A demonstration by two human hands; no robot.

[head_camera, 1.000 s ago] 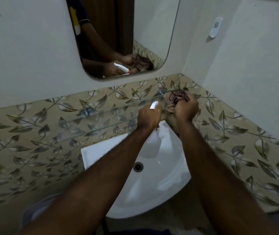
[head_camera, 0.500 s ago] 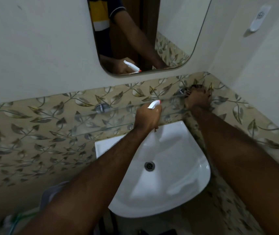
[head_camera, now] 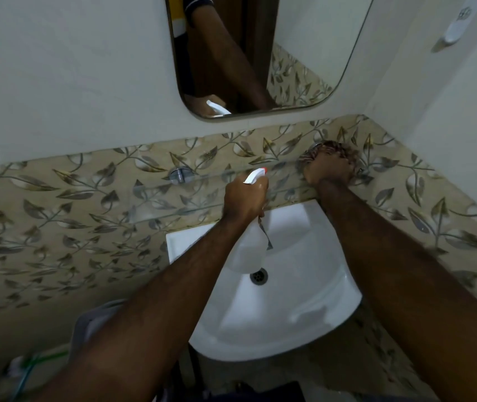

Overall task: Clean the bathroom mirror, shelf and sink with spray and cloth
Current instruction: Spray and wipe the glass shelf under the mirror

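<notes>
A translucent white plastic spray bottle [head_camera: 249,248] with a white trigger head and red nozzle tip hangs over the white ceramic corner sink [head_camera: 283,314], gripped at its neck by the left hand [head_camera: 244,198], fingers wrapped closed. The left forearm reaches forward and up. To its right, the right hand [head_camera: 330,169] is fisted around a dark brown patterned cloth [head_camera: 333,149], pressing it on the right end of the clear glass shelf [head_camera: 173,198] against the leaf-patterned tiles.

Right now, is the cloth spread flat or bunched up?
Bunched up: the cloth is a crumpled wad under the right hand, pressed onto the glass shelf.
</notes>
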